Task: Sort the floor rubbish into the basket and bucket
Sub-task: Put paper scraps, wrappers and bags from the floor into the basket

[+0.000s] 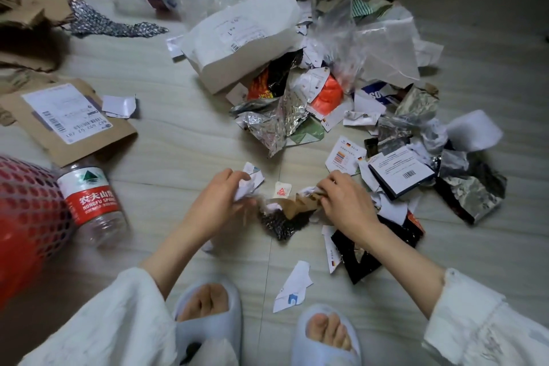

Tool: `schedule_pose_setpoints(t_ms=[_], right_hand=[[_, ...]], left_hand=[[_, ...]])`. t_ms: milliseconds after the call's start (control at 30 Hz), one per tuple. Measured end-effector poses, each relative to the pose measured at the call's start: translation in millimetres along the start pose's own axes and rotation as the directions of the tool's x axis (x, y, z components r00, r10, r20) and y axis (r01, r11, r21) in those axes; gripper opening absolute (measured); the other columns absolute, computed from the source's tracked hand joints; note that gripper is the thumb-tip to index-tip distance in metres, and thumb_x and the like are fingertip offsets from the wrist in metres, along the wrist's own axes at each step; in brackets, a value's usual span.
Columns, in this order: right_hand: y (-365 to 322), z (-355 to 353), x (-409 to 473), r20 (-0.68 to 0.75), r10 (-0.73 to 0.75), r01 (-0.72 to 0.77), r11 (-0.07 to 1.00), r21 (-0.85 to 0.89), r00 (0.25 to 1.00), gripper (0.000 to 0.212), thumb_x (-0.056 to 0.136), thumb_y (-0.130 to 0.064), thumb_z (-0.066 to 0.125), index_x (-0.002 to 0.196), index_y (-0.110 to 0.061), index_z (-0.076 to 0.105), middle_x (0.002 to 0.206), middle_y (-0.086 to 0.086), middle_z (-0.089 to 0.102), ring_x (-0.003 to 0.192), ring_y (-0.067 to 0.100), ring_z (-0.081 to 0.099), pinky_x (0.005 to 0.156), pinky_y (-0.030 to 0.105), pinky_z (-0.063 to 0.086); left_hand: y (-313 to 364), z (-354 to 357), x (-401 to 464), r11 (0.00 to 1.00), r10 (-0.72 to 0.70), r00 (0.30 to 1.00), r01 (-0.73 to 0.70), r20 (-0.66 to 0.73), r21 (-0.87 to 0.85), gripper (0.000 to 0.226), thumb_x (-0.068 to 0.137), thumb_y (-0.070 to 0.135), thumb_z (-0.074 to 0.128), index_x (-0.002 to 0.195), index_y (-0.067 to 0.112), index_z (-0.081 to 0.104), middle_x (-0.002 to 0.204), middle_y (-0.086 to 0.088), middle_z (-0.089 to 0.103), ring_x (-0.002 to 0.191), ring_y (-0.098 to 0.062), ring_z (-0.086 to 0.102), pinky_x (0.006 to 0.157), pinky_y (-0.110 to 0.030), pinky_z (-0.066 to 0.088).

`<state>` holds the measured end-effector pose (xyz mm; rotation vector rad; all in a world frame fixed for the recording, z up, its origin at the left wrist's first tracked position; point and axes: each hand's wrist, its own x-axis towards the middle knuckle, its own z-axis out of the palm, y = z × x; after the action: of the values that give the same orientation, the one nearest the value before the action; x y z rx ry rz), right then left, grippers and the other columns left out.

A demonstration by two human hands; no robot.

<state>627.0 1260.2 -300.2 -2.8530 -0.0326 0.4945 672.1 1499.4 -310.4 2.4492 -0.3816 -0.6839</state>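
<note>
My left hand (221,199) is closed around crumpled white paper scraps (252,183) just above the floor. My right hand (341,202) grips a bunch of brown and white paper scraps (306,202) beside it. Between and below the hands lies a dark shiny wrapper piece (280,224) and a small white tag (282,189). A large heap of rubbish (341,92) spreads beyond my hands: foil, plastic film, torn paper, a white paper bag (237,36). The red mesh basket (26,217) sits at the left edge. No bucket is visible.
A plastic water bottle (92,202) with a red label lies against the basket. Cardboard with a shipping label (68,119) and more cardboard lie at the left. A torn paper piece (292,285) lies near my slippered feet (208,315). A dark booklet (401,172) sits right of my right hand.
</note>
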Motion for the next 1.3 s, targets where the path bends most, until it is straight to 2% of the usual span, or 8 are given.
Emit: schedule_pose_setpoints(t_ms=[167,300,433,533,633,800,1033,1300], right_hand=[[-4,2,2,0.031,-0.063,0.064,0.996,-0.063,0.998,0.017,0.064,-0.002,0.075,0.078,-0.004,0.067,0.079,0.012,0.062,0.070,0.032,0.061,0.050,0.031,0.043],[-5,4,-1,0.049,-0.081,0.086,0.991,-0.100,0.995,0.028,0.047,0.000,0.083,0.064,-0.009,0.063,0.065,0.006,0.057,0.055,0.026,0.058,0.038,0.028,0.038],[1,5,-4,0.067,-0.045,0.049,0.997,-0.062,0.997,0.021,0.057,0.001,0.078,0.072,-0.005,0.064,0.072,0.010,0.059,0.062,0.030,0.060,0.043,0.030,0.037],[3,2,-5,0.031,0.038,-0.037,0.999,-0.019,0.999,0.013,0.081,-0.006,0.063,0.094,-0.002,0.064,0.096,0.014,0.060,0.090,0.033,0.058,0.059,0.034,0.037],[1,-4,-6,0.024,0.097,-0.097,0.995,-0.002,0.995,0.019,0.088,-0.012,0.054,0.105,-0.006,0.061,0.108,0.011,0.056,0.101,0.030,0.053,0.069,0.035,0.041],[0,-14,-4,0.016,0.191,-0.192,0.975,0.116,0.981,0.021,0.089,-0.013,0.052,0.108,-0.010,0.060,0.111,0.006,0.055,0.102,0.027,0.053,0.076,0.033,0.042],[-16,-44,-5,-0.055,0.169,-0.158,0.974,0.164,0.984,0.021,0.088,-0.013,0.055,0.107,-0.011,0.062,0.111,0.005,0.057,0.100,0.028,0.055,0.076,0.034,0.044],[-80,-128,2,-0.202,-0.025,0.051,0.991,0.125,0.979,0.021,0.091,-0.016,0.053,0.109,-0.013,0.061,0.110,0.002,0.057,0.096,0.021,0.055,0.072,0.026,0.037]], left_hand=[[-7,2,19,0.974,-0.017,0.988,-0.018,0.152,0.225,0.067,0.090,0.034,0.056,0.146,0.024,0.022,0.109,-0.012,0.046,0.104,-0.030,0.045,0.081,-0.036,0.039],[-15,8,28,0.941,-0.024,0.981,-0.042,0.190,0.335,0.059,0.094,0.035,0.047,0.146,0.032,0.019,0.103,-0.012,0.044,0.098,-0.029,0.044,0.077,-0.036,0.037],[-21,21,16,0.950,-0.021,0.999,0.030,-0.032,0.312,0.048,0.088,0.027,0.060,0.135,0.027,0.046,0.093,-0.014,0.048,0.090,-0.033,0.049,0.066,-0.036,0.035],[-26,28,9,0.951,0.015,0.994,0.020,-0.111,0.310,0.035,0.077,0.019,0.073,0.111,0.019,0.064,0.079,-0.013,0.048,0.073,-0.033,0.052,0.056,-0.030,0.031],[-24,29,10,0.916,0.058,0.989,0.001,-0.134,0.402,0.025,0.066,0.014,0.080,0.085,0.012,0.064,0.078,-0.012,0.052,0.065,-0.030,0.053,0.047,-0.028,0.028],[-22,29,10,0.897,0.105,0.988,-0.045,-0.115,0.441,0.026,0.059,0.013,0.084,0.076,0.009,0.065,0.085,-0.009,0.062,0.071,-0.027,0.062,0.036,-0.022,0.027],[-18,12,-7,0.987,-0.089,0.940,0.128,-0.328,0.100,0.022,0.084,0.024,0.066,0.093,0.004,0.067,0.088,-0.015,0.061,0.084,-0.033,0.058,0.057,-0.039,0.046],[18,-89,-53,0.996,-0.065,0.761,0.013,-0.646,-0.086,0.011,0.086,0.014,0.062,0.094,0.005,0.064,0.085,-0.009,0.061,0.076,-0.026,0.056,0.062,-0.029,0.036]])
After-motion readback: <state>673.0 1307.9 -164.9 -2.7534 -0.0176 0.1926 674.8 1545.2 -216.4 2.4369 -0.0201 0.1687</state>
